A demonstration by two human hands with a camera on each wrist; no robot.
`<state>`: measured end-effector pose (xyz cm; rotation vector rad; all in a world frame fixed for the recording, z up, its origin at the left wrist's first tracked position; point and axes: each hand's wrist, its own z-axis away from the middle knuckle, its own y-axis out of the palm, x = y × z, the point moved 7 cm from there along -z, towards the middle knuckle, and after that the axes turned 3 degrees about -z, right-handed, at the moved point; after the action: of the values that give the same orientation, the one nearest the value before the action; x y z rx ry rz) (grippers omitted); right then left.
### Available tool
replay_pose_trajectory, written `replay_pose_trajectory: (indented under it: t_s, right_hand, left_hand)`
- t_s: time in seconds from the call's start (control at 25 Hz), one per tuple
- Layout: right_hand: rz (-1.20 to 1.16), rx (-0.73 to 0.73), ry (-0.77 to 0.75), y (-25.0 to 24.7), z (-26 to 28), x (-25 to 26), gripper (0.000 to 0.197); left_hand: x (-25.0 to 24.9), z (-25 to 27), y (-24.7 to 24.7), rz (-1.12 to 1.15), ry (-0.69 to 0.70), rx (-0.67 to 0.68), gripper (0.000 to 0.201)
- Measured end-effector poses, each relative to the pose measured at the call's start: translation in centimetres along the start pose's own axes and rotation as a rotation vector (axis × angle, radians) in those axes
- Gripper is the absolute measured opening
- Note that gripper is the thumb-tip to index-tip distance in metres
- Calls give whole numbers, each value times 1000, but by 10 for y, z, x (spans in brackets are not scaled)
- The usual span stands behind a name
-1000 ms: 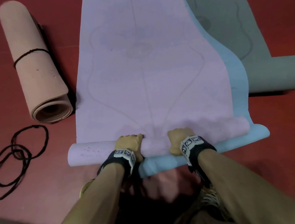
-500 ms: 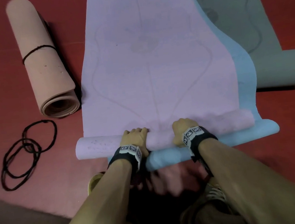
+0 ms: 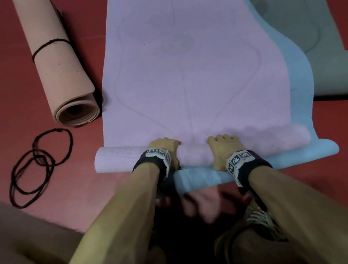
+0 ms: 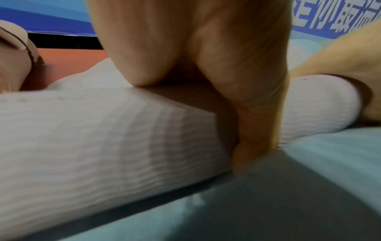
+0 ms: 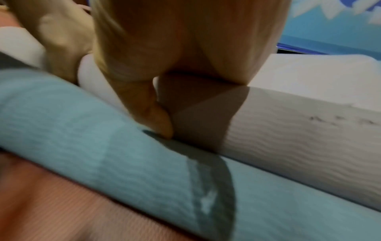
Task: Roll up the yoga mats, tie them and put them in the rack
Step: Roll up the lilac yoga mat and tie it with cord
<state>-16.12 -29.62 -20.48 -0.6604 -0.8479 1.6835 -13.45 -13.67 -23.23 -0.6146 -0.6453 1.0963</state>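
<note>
Lilac yoga mat [image 3: 187,68], spread on the red floor [image 3: 10,90] over a blue mat [image 3: 294,86], is early in its rolling, left hand [image 3: 164,147] and right hand [image 3: 223,145] clasping the started roll, which next needs an even push forward.

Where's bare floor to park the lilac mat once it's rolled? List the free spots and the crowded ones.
Free: red floor left of the tied peach roll, and floor right of the blue mat's end. Crowded: black cord loops lie left of the lilac roll that both the left hand and right hand grip; the green mat fills the upper right.
</note>
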Motion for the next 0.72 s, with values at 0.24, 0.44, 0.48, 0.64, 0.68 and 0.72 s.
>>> replay_pose_trajectory:
  t_s: [0.24, 0.44, 0.48, 0.64, 0.68, 0.72]
  right_hand:
    - [24, -18, 23, -8, 3, 5, 41]
    - [-116, 282, 77, -24, -13, -1, 29]
    - [-128, 346, 82, -23, -15, -1, 31]
    - [-160, 360, 84, -12, -15, -1, 37]
    - [-165, 308, 78, -8, -12, -2, 35]
    - [-153, 237, 62, -5, -10, -3, 41]
  left_hand:
    - [-7, -2, 5, -66, -41, 64, 60]
    - [0, 24, 15, 54, 66, -311, 71]
    - [-5, 26, 16, 31, 71, -334, 70]
    - [0, 17, 9, 44, 103, -240, 76]
    - [-4, 13, 6, 50, 118, -208, 78]
    - [-3, 10, 5, 44, 112, -172, 79]
